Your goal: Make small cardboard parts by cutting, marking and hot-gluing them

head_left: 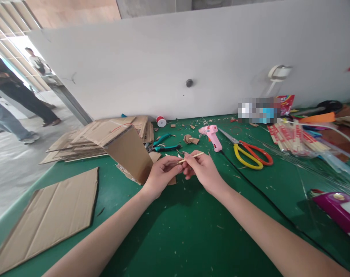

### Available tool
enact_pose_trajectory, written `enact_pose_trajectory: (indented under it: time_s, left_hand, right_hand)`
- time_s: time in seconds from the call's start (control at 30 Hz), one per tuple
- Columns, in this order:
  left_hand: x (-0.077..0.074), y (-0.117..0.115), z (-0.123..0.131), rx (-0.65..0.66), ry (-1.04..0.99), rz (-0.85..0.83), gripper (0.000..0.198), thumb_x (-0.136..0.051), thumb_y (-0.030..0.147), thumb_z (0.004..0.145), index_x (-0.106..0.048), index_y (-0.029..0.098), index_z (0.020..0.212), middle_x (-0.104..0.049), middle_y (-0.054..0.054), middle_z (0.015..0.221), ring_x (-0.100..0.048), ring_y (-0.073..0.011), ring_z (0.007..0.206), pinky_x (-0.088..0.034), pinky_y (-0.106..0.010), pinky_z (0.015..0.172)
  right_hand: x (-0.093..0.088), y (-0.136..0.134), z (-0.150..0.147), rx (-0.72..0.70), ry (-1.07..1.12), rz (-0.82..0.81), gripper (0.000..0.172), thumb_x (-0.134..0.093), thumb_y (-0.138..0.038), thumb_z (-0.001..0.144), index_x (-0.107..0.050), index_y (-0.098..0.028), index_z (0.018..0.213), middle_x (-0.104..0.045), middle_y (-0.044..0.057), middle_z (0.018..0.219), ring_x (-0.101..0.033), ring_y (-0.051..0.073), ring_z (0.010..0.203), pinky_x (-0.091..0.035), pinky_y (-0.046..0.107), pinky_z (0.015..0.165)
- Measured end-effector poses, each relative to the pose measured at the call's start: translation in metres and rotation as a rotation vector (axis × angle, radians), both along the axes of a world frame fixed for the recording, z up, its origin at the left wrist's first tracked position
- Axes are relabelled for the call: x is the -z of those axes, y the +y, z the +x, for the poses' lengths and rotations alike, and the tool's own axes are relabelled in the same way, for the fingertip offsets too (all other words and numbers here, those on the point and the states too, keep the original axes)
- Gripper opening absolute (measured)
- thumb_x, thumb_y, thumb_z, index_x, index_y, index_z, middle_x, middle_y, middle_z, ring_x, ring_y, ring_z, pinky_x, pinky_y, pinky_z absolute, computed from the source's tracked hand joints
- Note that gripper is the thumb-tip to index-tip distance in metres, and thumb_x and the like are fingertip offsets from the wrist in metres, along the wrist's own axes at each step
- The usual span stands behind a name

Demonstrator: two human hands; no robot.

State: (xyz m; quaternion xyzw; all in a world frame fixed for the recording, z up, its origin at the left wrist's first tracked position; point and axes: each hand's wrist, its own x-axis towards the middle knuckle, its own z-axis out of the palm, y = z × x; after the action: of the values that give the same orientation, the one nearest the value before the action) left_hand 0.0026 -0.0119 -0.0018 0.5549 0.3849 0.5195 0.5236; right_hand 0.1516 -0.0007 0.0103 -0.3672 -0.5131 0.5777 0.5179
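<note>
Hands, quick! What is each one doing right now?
Left hand: closed, pinching one end of a thin pale wooden stick.
Right hand: closed, pinching the same stick.

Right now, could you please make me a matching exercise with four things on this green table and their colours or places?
1 glue gun
2 scissors
3 pliers
4 wooden stick

A teal handles
B pinched between left hand and right hand
C pink
D yellow and orange handles

Pairs: 1-C, 2-D, 3-A, 4-B
</note>
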Motion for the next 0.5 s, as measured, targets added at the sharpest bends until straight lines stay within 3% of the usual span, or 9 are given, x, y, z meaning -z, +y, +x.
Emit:
enact_pose_trajectory:
  time_s: [0.2, 0.5]
  left_hand:
    - [0.002, 0.000, -0.001, -0.051, -0.031, -0.052, 0.022, -0.075, 0.029, 0.070, -0.067, 0.018, 0.088, -0.070, -0.002, 0.085, -0.067, -0.0166, 0.080, -0.056, -0.028, 0.071]
    - [0.004, 0.001, -0.002, -0.098, -0.050, -0.020, 0.021, -0.073, 0.030, 0.071, -0.068, 0.018, 0.087, -0.070, -0.003, 0.087, -0.066, -0.0168, 0.083, -0.055, -0.028, 0.075]
  right_hand:
    - [0.002, 0.001, -0.001, -0.078, 0.167, -0.105, 0.029, -0.069, -0.044, 0.073, -0.056, -0.018, 0.074, -0.065, -0.002, 0.063, -0.062, 0.010, 0.052, -0.055, 0.022, 0.049]
    - [0.002, -0.010, -0.018, 0.111, 0.232, -0.140, 0.030, -0.072, -0.041, 0.071, -0.056, -0.017, 0.066, -0.064, -0.002, 0.056, -0.061, 0.010, 0.045, -0.054, 0.021, 0.045]
